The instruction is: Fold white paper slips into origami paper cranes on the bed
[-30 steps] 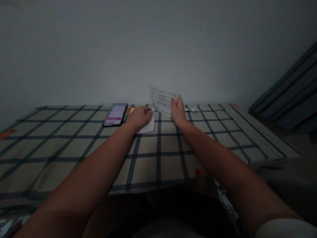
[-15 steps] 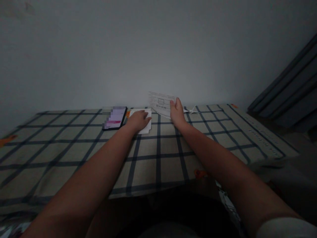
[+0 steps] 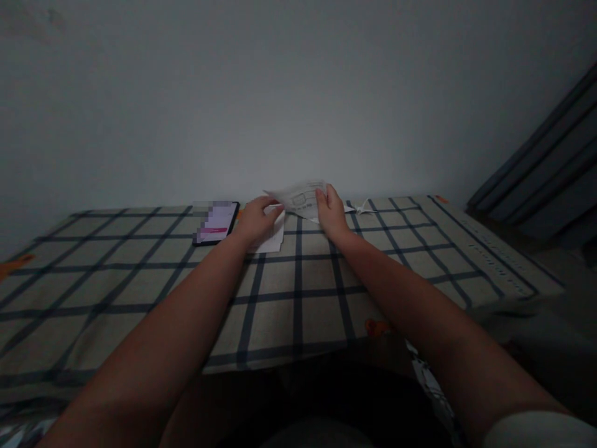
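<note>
My right hand is closed on the right end of a thin printed paper, thumb on the near face. The paper is held up off the cloth, its left part bent and blurred by motion. My left hand is beside the paper's left end, thumb and fingers curled around the upper part of some white papers. These papers partly hide under the palm, and their lower edge shows near the cloth. Whether the left fingertips also touch the printed paper, I cannot tell.
A phone with a lit, partly pixelated screen lies left of my left hand. A white knotted string lies right of my right hand. Checked cloth covers the table, which meets a plain wall. A dark curtain hangs at the right.
My left hand has risen from lying on the white papers and its fingers have curled. The printed paper has swung lower and bent, its left end now near my left fingers.
</note>
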